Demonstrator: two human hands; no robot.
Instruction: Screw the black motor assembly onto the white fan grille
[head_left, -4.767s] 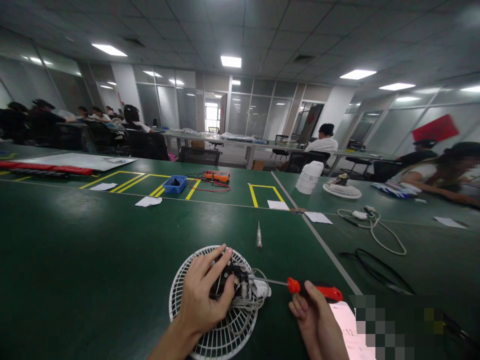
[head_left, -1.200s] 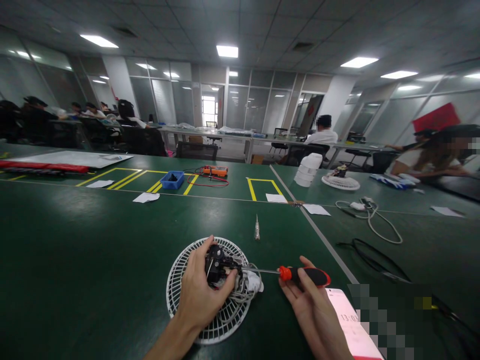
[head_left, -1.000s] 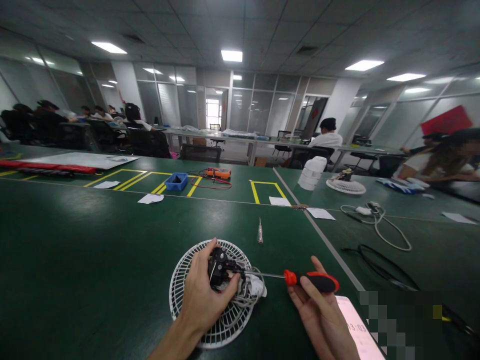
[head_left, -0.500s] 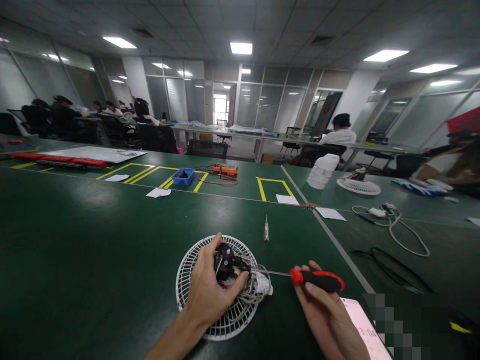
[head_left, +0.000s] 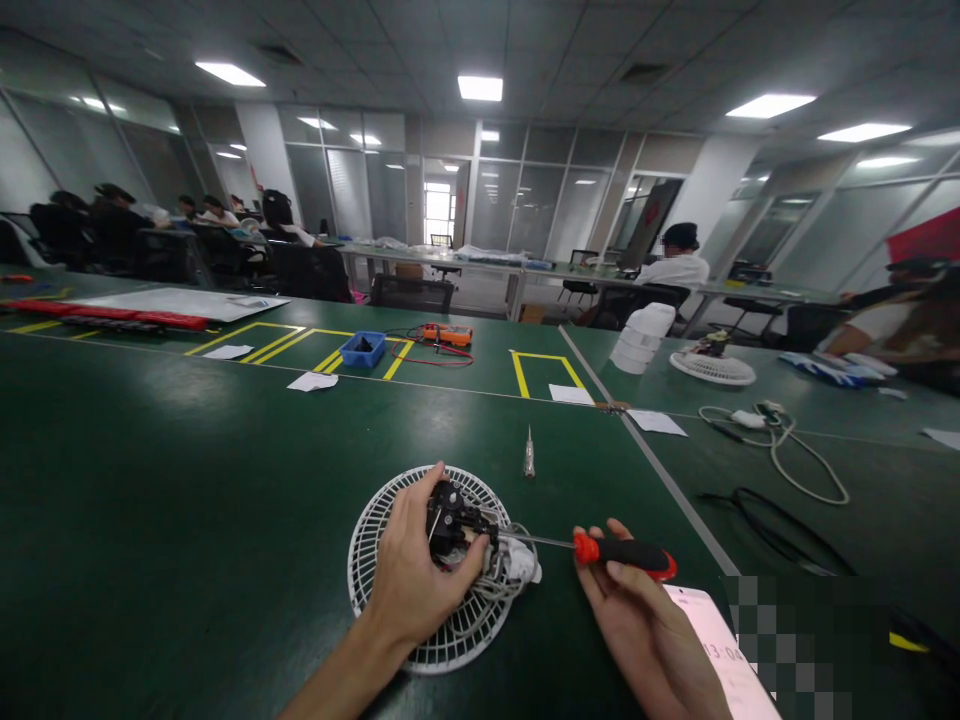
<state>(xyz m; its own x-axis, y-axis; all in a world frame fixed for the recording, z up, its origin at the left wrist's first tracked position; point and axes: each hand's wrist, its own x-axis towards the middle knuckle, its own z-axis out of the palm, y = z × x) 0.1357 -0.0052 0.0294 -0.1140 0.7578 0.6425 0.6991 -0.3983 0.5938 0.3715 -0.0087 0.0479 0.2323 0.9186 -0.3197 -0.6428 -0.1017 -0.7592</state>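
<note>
A white round fan grille (head_left: 367, 540) lies flat on the green table, with a black fan motor assembly (head_left: 448, 515) on top of it. My left hand (head_left: 412, 570) is closed round the motor, thumb on the near side and fingers over the far left. My right hand (head_left: 626, 610) holds a red and black screwdriver (head_left: 634, 555) by its handle. The shaft points left, and its tip meets the right end of the motor assembly; the exact contact is hidden. A white plug and coiled pale cord (head_left: 517, 565) lie on the grille's right side.
Beyond the grille lies a small clear-handled screwdriver (head_left: 529, 458). A lit phone (head_left: 709, 640) is beside my right wrist. Farther off are a blue bin (head_left: 363, 350), an orange multimeter (head_left: 448, 335), white stacked containers (head_left: 642, 338), another fan grille (head_left: 712, 370) and cables (head_left: 787, 440). People sit around.
The view has shifted slightly. My left hand keeps its grip on the motor; the screwdriver's handle has turned a little in my right fingers while its tip stays at the assembly.
</note>
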